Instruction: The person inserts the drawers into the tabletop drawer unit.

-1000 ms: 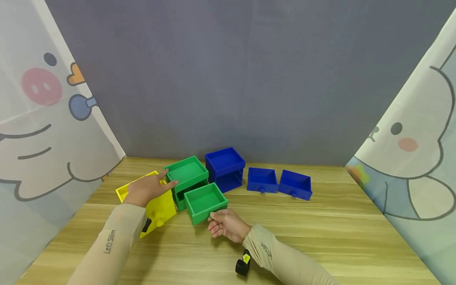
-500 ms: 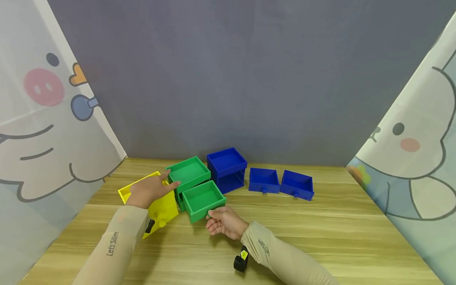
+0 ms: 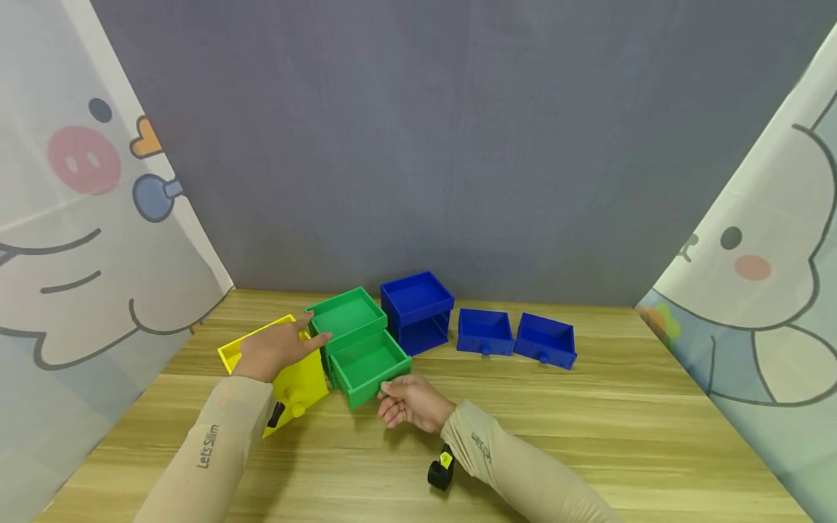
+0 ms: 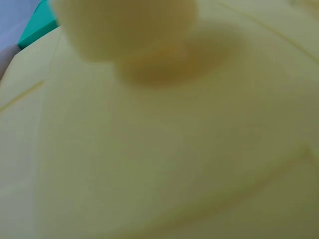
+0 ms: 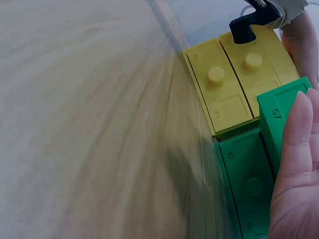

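Observation:
My right hand [image 3: 413, 404] pinches the front knob of a small green drawer [image 3: 368, 361]. The drawer sits partway into the upper slot of the green cabinet [image 3: 345, 315], its front sticking out. In the right wrist view, a lower green drawer [image 5: 244, 164] lies flush below it. My left hand [image 3: 271, 351] lies over the yellow cabinet [image 3: 306, 379], with thumb and forefinger stretched onto the green cabinet's near left edge. Its other fingers are hidden. A blurred yellow knob [image 4: 127, 27] and drawer front fill the left wrist view.
A blue cabinet [image 3: 416, 296] with an open front stands right of the green one. Two loose blue drawers [image 3: 484, 341] lie farther right on the wooden table [image 3: 588, 436]. A grey backdrop [image 3: 418, 145] rises behind, and printed cloths flank the table.
My right hand has pushed the green drawer back and slightly left, from in front of the green cabinet into its upper slot. My left hand stays on the cabinets.

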The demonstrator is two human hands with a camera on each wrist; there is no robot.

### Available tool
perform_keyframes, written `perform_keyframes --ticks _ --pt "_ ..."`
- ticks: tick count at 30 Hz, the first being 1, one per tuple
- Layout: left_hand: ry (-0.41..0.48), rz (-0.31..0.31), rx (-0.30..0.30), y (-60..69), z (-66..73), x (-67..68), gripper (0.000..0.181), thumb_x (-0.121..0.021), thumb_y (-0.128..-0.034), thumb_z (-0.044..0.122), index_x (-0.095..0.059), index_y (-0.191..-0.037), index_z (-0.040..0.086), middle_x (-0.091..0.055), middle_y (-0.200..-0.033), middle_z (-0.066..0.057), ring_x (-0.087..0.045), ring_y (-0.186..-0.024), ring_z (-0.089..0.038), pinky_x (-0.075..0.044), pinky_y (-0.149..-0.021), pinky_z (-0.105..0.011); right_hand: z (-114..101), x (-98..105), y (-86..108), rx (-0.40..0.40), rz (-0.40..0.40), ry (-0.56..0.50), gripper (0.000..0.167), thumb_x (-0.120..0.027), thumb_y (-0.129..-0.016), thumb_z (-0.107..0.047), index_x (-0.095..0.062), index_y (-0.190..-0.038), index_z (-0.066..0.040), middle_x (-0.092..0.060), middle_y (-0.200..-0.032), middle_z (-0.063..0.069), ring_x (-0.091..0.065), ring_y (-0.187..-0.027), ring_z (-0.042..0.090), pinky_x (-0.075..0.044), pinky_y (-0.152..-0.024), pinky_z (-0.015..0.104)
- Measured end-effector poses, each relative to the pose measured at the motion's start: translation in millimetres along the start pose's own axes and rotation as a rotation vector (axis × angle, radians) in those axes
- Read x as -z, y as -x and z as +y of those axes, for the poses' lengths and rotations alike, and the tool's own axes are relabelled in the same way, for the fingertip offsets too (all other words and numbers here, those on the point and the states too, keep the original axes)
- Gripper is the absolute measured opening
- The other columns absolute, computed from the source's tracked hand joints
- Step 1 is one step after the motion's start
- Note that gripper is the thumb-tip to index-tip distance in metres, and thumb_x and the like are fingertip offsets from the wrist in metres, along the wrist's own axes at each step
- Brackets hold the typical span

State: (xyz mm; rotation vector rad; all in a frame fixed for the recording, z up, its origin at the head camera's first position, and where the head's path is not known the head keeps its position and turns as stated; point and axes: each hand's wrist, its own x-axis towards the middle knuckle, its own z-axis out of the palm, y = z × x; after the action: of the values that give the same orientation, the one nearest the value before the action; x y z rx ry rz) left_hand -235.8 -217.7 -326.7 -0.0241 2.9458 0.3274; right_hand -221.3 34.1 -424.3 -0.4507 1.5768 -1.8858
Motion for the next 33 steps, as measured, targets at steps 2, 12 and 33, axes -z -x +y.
perform_keyframes --ticks 2,12,33 --pt "0.002 0.001 -0.001 0.6 0.3 -0.2 0.087 -0.037 -0.0881 0.072 -0.030 -0.151 0.013 -0.066 -0.104 -0.020 -0.045 -0.056 -0.021 -0.029 -0.050 -0.031 -0.2 1.1 -0.5 0.009 -0.013 0.002 0.022 -0.042 -0.101 -0.009 -0.053 -0.095 0.009 -0.063 -0.065 -0.002 -0.059 -0.055 0.004 -0.050 -0.055 0.019" --pt "0.006 0.002 0.000 0.1 -0.4 -2.0 0.089 -0.037 -0.0871 0.074 -0.030 -0.151 0.013 -0.066 -0.106 -0.021 -0.046 -0.057 -0.022 -0.030 -0.050 -0.032 1.0 1.1 -2.8 0.009 -0.009 -0.010 0.020 -0.042 -0.101 -0.008 -0.052 -0.095 0.008 -0.062 -0.066 -0.002 -0.058 -0.055 0.004 -0.050 -0.055 0.019" --pt "0.005 -0.006 0.009 -2.7 -0.8 -1.9 0.089 -0.036 -0.0870 0.075 -0.028 -0.152 0.014 -0.065 -0.106 -0.021 -0.044 -0.056 -0.021 -0.031 -0.051 -0.033 2.2 2.2 -9.2 0.017 0.023 -0.031 0.021 -0.041 -0.102 -0.008 -0.052 -0.094 0.008 -0.063 -0.064 -0.002 -0.059 -0.054 0.004 -0.051 -0.054 0.019"
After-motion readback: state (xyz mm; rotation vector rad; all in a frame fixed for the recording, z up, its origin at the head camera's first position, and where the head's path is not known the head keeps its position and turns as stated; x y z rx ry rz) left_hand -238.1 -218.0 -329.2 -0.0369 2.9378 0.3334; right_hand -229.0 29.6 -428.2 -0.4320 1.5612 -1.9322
